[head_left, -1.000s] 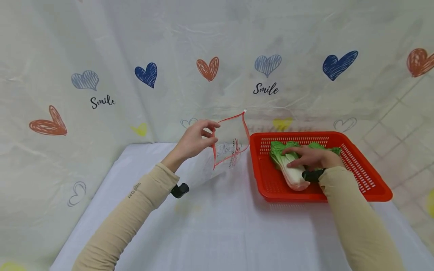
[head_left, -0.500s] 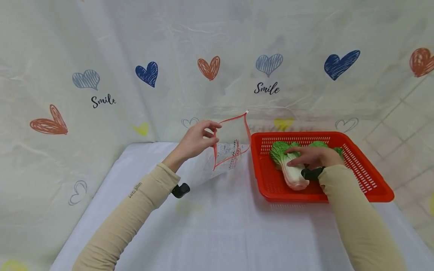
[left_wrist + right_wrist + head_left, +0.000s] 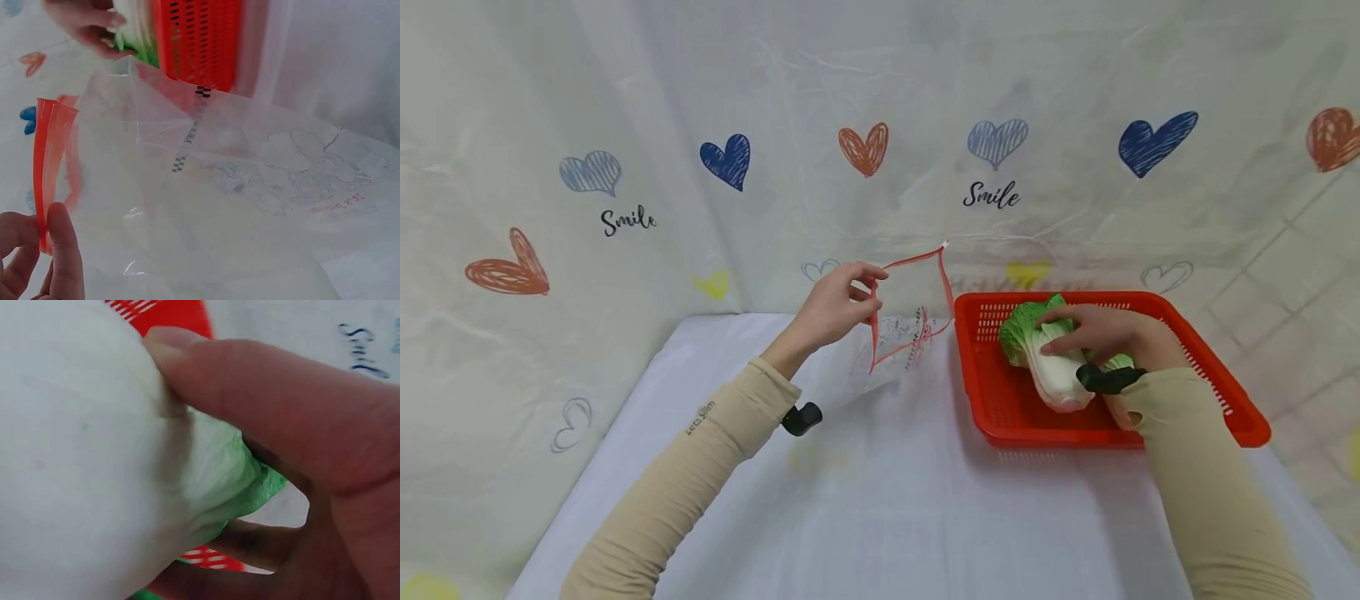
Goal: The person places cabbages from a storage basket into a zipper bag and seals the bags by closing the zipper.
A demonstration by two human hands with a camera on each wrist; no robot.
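My left hand [image 3: 841, 307] pinches the red zip edge of a clear plastic zip bag [image 3: 902, 333], whose mouth gapes toward the basket. In the left wrist view, the thumb and fingers grip the red strip [image 3: 47, 169], and the see-through bag [image 3: 250, 162] with faint printing spreads to the right. My right hand [image 3: 1116, 333] grips a napa cabbage [image 3: 1058, 375] over the red basket, its leafy green end pointing away. Up close in the right wrist view, the thumb [image 3: 250, 394] presses on the white stalk [image 3: 81, 450] and fingers wrap its far side.
The red plastic basket [image 3: 977, 408] with slotted walls stands at the right of the white-covered table [image 3: 880, 508]. Another cabbage [image 3: 1118, 408] lies in it, partly hidden under my right arm. Behind the table hangs a pale sheet [image 3: 925, 100] printed with hearts.
My right hand has taken hold of the cabbage and shifted it slightly up and to the right, uncovering part of the other one. The left hand and bag have barely moved.
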